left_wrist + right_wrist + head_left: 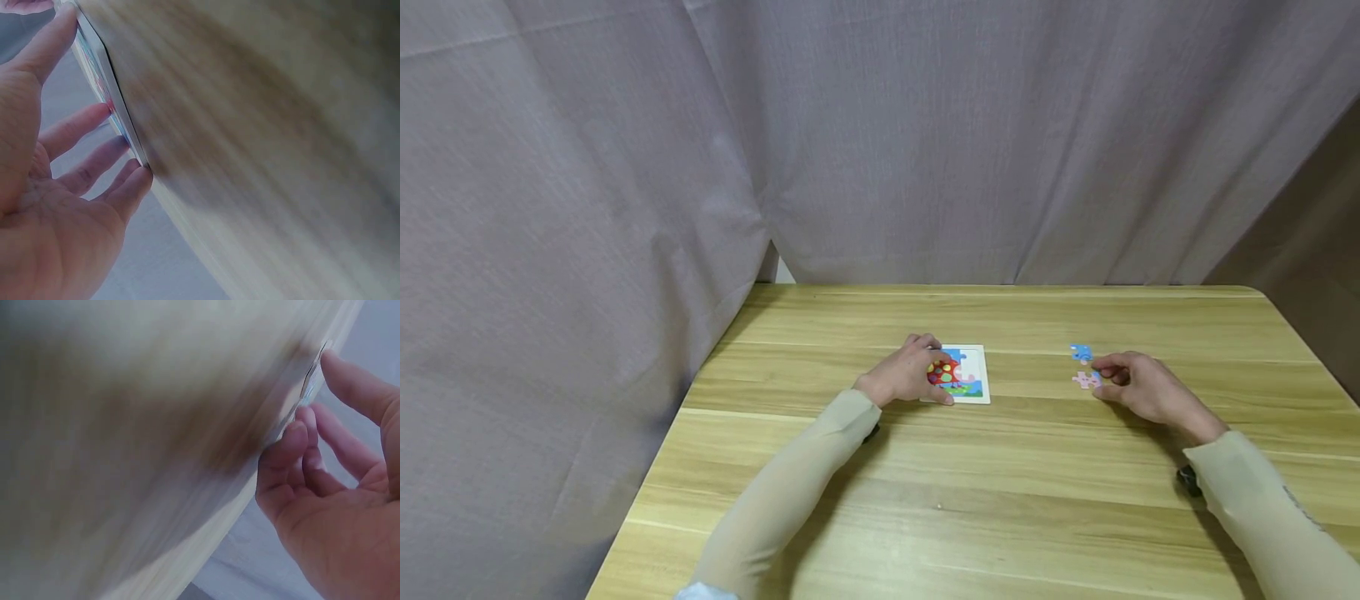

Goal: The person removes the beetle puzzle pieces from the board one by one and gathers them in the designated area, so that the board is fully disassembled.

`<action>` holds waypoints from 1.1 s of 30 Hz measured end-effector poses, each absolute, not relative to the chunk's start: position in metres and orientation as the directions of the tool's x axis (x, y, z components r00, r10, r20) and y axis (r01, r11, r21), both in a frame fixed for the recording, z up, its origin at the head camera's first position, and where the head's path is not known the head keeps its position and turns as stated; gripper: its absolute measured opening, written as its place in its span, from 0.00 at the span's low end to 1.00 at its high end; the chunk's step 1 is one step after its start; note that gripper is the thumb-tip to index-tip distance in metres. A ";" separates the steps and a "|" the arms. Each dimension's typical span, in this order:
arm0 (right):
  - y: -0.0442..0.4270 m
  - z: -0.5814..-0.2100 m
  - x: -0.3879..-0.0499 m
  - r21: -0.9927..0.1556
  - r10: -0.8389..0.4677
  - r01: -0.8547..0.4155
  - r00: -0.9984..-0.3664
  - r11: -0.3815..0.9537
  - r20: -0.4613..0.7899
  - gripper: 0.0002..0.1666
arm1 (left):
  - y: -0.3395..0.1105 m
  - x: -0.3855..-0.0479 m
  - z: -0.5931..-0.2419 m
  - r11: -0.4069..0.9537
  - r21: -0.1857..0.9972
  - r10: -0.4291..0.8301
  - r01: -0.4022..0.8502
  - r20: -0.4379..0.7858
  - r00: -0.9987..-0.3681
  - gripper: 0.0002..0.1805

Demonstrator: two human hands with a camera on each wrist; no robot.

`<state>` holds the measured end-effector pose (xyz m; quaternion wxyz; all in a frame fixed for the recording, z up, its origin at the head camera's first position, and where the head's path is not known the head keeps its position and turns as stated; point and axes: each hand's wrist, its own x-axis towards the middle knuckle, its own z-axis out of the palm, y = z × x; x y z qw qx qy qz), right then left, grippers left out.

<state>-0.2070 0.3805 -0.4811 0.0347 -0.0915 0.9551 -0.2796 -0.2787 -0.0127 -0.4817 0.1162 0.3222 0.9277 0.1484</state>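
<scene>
A white-framed jigsaw puzzle board (986,387) lies flat on the table, partly filled with a red ladybird picture; its right part shows bare white. My left hand (912,371) spans the board's left side, thumb at the near edge and fingertips at the far edge. In the left wrist view, the little finger (134,187) touches a corner of the board. Over to the right, a blue puzzle piece (1081,351) and a pink puzzle piece (1084,381) lie on the wood. My right hand (1142,389) is beside them, thumb and forefinger apart around the pink piece's right end.
The wooden table (925,500) has its far edge against a grey curtain (910,150). Another curtain hangs along the left side. Dark bands show at both wrists under the beige sleeves (797,492).
</scene>
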 end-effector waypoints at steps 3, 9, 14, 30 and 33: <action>0.376 -0.479 -0.205 -0.531 -0.170 -0.150 -0.985 0.834 0.012 0.26 | -0.013 -0.278 -0.481 0.748 0.358 0.631 0.559 -0.121 -0.766 0.40; 0.359 -0.476 -0.203 -0.541 -0.160 -0.164 -0.986 0.825 0.054 0.26 | -0.013 -0.278 -0.481 0.750 0.357 0.630 0.557 -0.126 -0.767 0.40; 0.339 -0.476 -0.204 -0.556 -0.191 -0.193 -0.980 0.808 0.063 0.27 | -0.012 -0.280 -0.481 0.748 0.346 0.634 0.566 -0.123 -0.763 0.40; 0.269 -0.477 -0.212 -0.592 -0.302 -0.275 -0.952 0.758 0.055 0.17 | -0.013 -0.280 -0.481 0.745 0.350 0.637 0.568 -0.120 -0.761 0.40; 0.258 -0.478 -0.214 -0.595 -0.314 -0.286 -0.948 0.751 0.059 0.16 | -0.013 -0.280 -0.481 0.745 0.350 0.637 0.568 -0.121 -0.761 0.40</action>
